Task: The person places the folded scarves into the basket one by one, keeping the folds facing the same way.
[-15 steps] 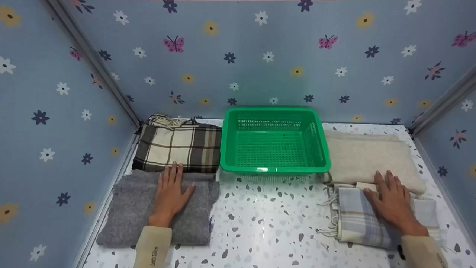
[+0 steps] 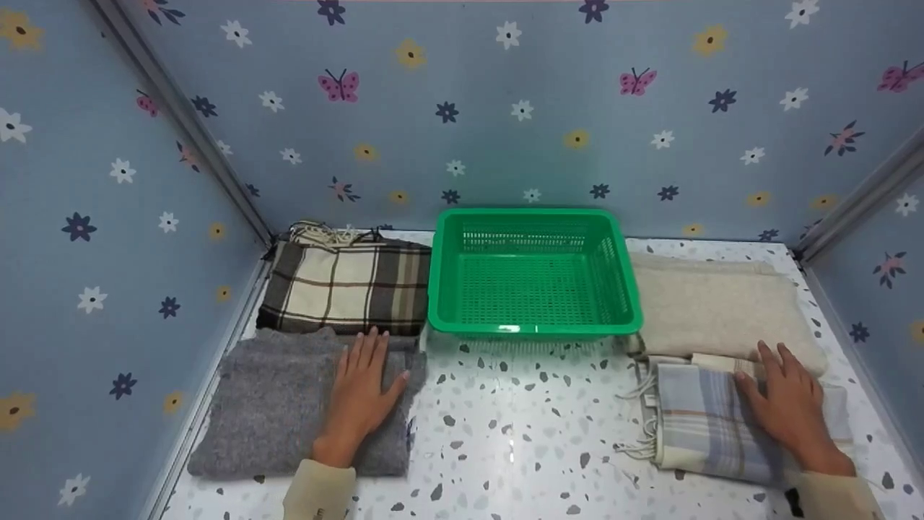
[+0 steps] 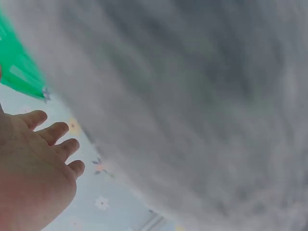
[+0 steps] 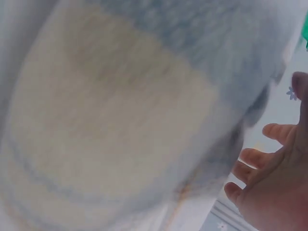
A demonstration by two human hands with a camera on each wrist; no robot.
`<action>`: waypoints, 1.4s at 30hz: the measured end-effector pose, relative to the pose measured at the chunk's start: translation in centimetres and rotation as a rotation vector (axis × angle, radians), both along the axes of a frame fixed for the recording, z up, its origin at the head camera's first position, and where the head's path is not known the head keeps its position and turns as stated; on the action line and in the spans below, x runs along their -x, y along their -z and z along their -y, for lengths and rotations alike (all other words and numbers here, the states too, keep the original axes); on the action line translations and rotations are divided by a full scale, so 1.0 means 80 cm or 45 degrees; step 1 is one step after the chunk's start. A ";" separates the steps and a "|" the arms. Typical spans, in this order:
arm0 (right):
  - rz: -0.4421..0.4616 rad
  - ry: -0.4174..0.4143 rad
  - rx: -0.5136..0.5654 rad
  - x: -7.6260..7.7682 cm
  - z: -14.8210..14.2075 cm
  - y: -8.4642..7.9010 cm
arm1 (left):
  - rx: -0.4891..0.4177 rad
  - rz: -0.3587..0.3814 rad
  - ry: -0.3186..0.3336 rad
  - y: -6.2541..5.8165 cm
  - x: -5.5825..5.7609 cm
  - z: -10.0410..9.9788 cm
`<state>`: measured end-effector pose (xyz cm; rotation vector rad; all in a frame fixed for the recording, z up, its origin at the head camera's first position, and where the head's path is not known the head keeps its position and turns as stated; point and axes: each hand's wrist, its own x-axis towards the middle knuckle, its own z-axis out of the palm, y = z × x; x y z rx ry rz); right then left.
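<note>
Head view: the left hand [image 2: 361,401] lies flat, fingers straight and together, on the right part of a folded grey scarf [image 2: 289,404] at the front left of the speckled counter [image 2: 520,433]; nothing is gripped. The right hand [image 2: 787,408] lies flat too, fingers a little spread, on the right part of a folded pale blue striped scarf [image 2: 707,426] at front right, its fringe trailing toward the middle. Between and behind them stands a green basket [image 2: 534,328] with nothing in it. Behind the grey scarf sits a brown plaid scarf [image 2: 346,285], touching the basket's left side; behind the striped one, a cream scarf [image 2: 715,303], just beside the basket's right side. Count: four folded scarves, one basket, two hands. My reading: both hands are pressing or smoothing, with no lift begun. Taking up either scarf would call for fingers curled under a folded edge so the layers stay together. Left wrist view: blurred grey cloth [image 3: 192,106] fills most of it, straight fingers [image 3: 53,132] at lower left, a corner of the green basket [image 3: 17,72] at the left edge. Right wrist view: blurred cream and blue cloth [image 4: 120,115], relaxed fingers [image 4: 252,159] at right; the contact itself cannot be made out here.
</note>
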<state>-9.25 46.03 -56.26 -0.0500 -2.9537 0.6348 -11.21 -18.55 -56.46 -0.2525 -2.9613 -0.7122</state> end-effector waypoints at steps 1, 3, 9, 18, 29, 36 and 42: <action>-0.008 0.009 -0.003 -0.001 -0.002 0.000 | 0.003 -0.016 0.012 0.000 -0.001 -0.005; -0.024 0.028 -0.011 -0.003 -0.006 -0.001 | 0.009 -0.038 0.033 -0.001 -0.004 -0.014; -0.075 0.080 -0.008 -0.013 -0.020 -0.003 | -0.024 -0.094 0.090 -0.002 -0.012 -0.039; -0.101 0.160 -0.016 -0.020 -0.038 -0.006 | -0.044 -0.116 0.145 0.003 -0.020 -0.069; -0.053 0.359 -0.094 -0.028 -0.056 -0.007 | -0.113 -0.028 0.197 0.010 -0.032 -0.092; 0.062 0.444 -0.028 -0.029 -0.064 -0.006 | -0.094 0.005 0.249 0.013 -0.037 -0.106; 0.212 0.423 0.032 -0.027 -0.075 -0.008 | -0.063 0.042 0.274 0.012 -0.042 -0.119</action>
